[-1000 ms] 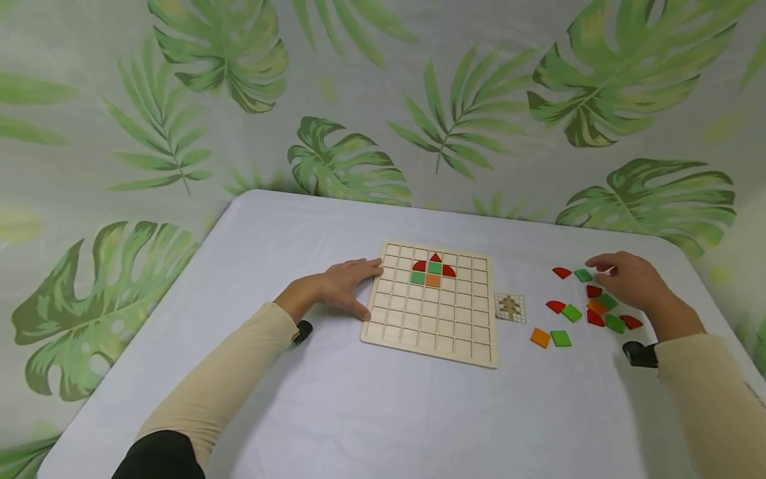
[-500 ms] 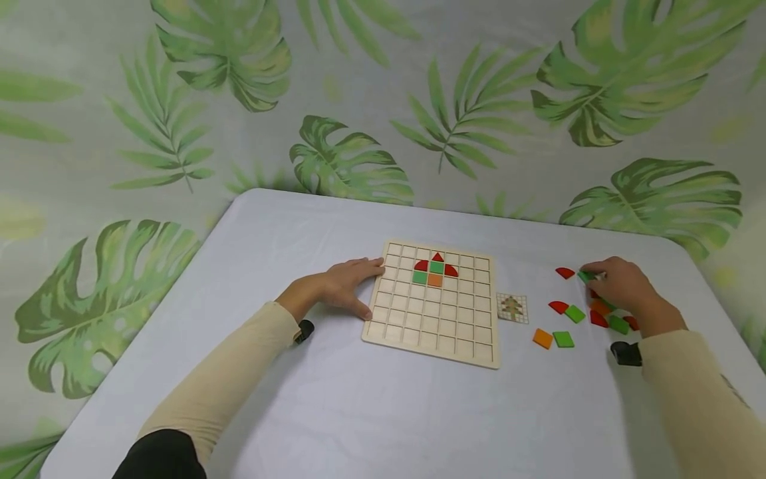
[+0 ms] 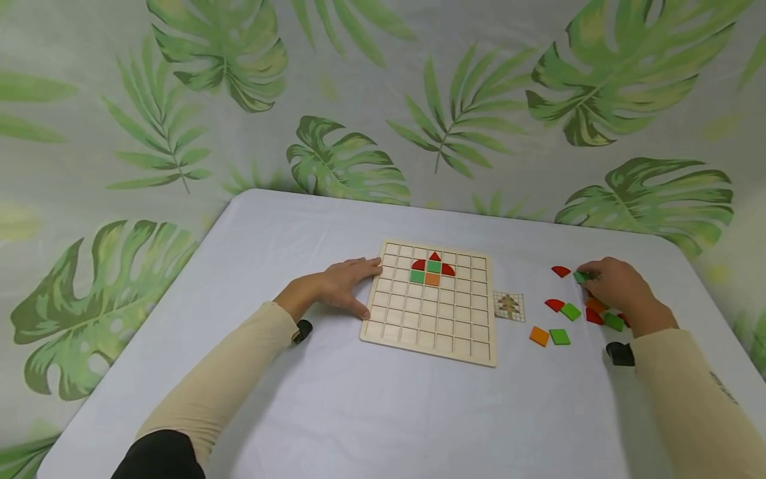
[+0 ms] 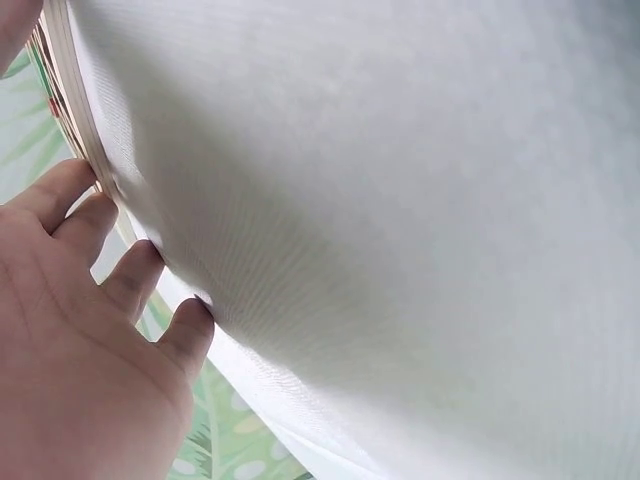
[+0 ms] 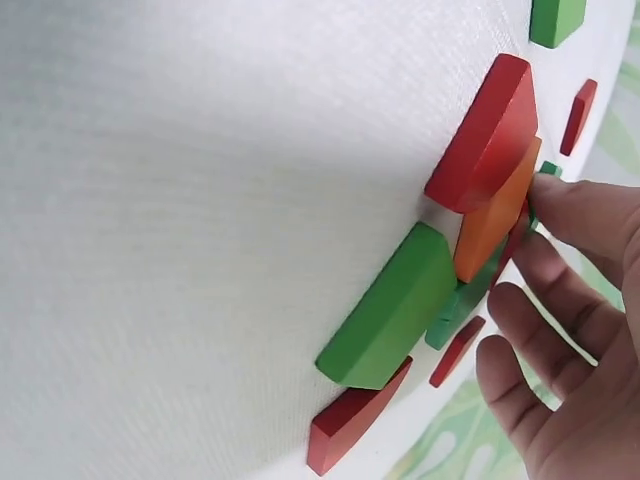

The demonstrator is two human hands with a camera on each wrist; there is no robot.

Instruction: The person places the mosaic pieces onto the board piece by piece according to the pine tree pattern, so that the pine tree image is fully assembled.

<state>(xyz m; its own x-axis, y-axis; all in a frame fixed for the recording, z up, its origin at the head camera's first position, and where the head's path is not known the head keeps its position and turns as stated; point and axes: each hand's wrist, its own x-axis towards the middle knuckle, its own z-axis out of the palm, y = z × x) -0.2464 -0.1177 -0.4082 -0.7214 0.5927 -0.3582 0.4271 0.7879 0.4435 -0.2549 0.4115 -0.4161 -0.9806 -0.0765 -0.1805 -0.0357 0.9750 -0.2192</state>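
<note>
In the head view my left hand (image 3: 341, 286) lies at the left edge of a wooden grid board (image 3: 413, 316), fingers extended and spread. The left wrist view shows its fingertips (image 4: 75, 190) against the board's side. On the board's upper part sit several red, green and orange tiles, including a red triangle (image 3: 435, 256) and an orange square (image 3: 432, 279). Over at the right, my right hand (image 3: 619, 286) pinches a green square tile (image 3: 580, 277) between thumb and fingers. The right wrist view shows that tile (image 5: 550, 169) partly hidden by the fingers.
A small pattern card (image 3: 509, 307) lies against the board's right side. Several loose tiles surround the right hand: a red quarter-round (image 3: 560, 271), a green square (image 3: 560, 336), an orange square (image 3: 539, 336) and an orange tile (image 5: 495, 215) among others. A leafy backdrop (image 3: 347, 159) stands behind the table.
My right hand has moved slightly left and closed its fingers on the green square tile, which has shifted a little. The left hand and the board have stayed put.
</note>
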